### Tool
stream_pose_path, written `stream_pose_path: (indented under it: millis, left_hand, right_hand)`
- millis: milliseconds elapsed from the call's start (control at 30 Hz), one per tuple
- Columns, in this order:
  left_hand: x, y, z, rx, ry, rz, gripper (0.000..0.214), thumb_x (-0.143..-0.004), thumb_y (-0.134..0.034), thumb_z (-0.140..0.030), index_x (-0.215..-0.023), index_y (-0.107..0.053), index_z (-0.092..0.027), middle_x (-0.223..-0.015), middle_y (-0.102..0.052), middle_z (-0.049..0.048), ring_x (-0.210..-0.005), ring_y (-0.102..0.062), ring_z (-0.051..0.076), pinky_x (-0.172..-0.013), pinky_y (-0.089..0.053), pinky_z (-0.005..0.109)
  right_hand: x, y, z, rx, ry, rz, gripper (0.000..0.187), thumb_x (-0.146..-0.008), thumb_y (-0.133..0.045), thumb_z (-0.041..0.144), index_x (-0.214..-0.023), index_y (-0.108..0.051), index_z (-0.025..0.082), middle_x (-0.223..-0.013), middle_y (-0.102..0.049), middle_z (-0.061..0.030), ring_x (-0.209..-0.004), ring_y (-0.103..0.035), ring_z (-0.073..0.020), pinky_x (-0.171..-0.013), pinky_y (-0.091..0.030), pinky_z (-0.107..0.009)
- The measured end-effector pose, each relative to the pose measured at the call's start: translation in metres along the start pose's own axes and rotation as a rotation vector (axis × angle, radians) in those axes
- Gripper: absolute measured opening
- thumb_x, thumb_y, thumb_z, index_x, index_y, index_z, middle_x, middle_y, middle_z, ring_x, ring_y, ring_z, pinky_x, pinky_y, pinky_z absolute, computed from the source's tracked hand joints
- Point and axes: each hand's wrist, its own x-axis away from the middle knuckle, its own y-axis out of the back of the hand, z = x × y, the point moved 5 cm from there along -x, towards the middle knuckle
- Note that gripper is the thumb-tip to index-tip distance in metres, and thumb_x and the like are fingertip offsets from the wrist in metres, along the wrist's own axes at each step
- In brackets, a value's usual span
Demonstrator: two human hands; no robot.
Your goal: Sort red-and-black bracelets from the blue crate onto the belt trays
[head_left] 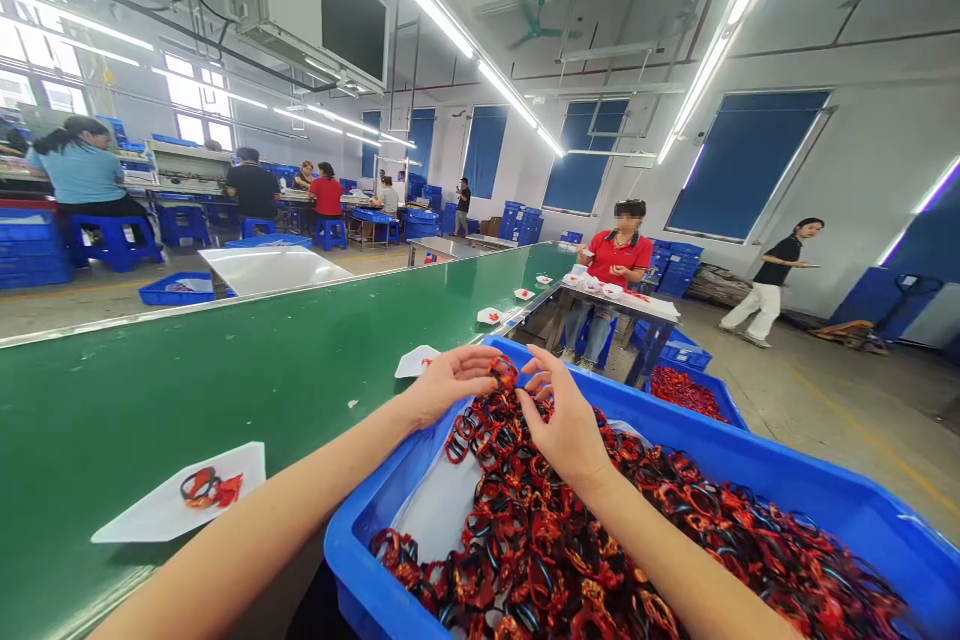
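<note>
Red-and-black loops (540,560) are heaping in a blue crate (750,465), with the left hand (450,385) and right hand (562,425) narrowly pinching one loop (502,371), perhaps snagging others.

One wide-angle camera rides on the person's head, facing forward and tilted down. It looks from close above the left hand (450,388) and the right hand (566,420), with the bright blue plastic crate (757,465) near below it across the lower right of the view. The long green conveyor belt (225,370) runs beside it on the left, while the top of the view reaches well ahead to the ceiling and white walls of the factory hall (885,120).
</note>
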Motion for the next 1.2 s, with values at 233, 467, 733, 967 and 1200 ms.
stream_pose_path:
  millis: [233,467,733,967,1200]
  left_hand:
    - [0.007,0.108,-0.014,-0.708,0.015,-0.401,0.058,-0.074,-0.065,-0.044,-0.122,-0.057,-0.011,-0.119,-0.066,0.0120,-0.111,-0.061,0.023,-0.102,-0.046,0.037]
    - [0.017,0.163,0.032,-1.088,0.209,-0.396,0.039,-0.072,-0.059,-0.038,-0.103,-0.067,-0.016,-0.109,-0.069,0.0090,-0.100,-0.063,0.026,-0.091,-0.047,0.035]
    - [0.011,0.149,0.035,-1.266,0.244,-0.331,0.041,-0.076,-0.055,-0.047,-0.092,-0.069,-0.012,-0.101,-0.069,0.0166,-0.095,-0.061,0.035,-0.083,-0.045,0.045]
    - [-0.001,0.015,-0.019,-0.859,-0.065,-0.017,0.060,-0.075,-0.069,-0.049,-0.126,-0.052,-0.021,-0.123,-0.059,0.0069,-0.100,-0.059,0.020,-0.085,-0.050,0.031]
    - [-0.005,-0.031,-0.023,-0.721,-0.190,0.031,0.042,-0.081,-0.067,-0.038,-0.120,-0.058,-0.024,-0.120,-0.060,0.0048,-0.106,-0.058,0.019,-0.095,-0.048,0.031]
  right_hand:
    - [0.016,-0.025,-0.034,0.134,-0.172,0.468,0.027,-0.087,-0.048,0.020,-0.110,-0.062,0.020,-0.112,-0.064,-0.0039,-0.104,-0.057,-0.0177,-0.099,-0.044,-0.037]
    - [0.040,-0.050,-0.037,0.318,-0.196,0.726,0.027,-0.085,-0.047,0.019,-0.096,-0.072,0.021,-0.102,-0.067,-0.0063,-0.101,-0.059,-0.0221,-0.094,-0.045,-0.037]
    - [0.020,-0.036,-0.036,0.017,-0.268,0.388,0.021,-0.073,-0.054,0.009,-0.079,-0.070,0.021,-0.088,-0.068,-0.0026,-0.085,-0.061,-0.0171,-0.084,-0.047,-0.034]
    - [-0.011,-0.014,-0.016,-0.529,-0.489,0.145,0.035,-0.070,-0.063,0.023,-0.103,-0.053,0.015,-0.080,-0.061,-0.0002,-0.074,-0.057,-0.0130,-0.071,-0.045,-0.028]
    - [-0.016,-0.004,-0.005,-0.781,-0.570,0.094,0.042,-0.065,-0.071,0.028,-0.103,-0.059,0.014,-0.077,-0.065,0.0011,-0.075,-0.059,-0.0109,-0.074,-0.046,-0.025]
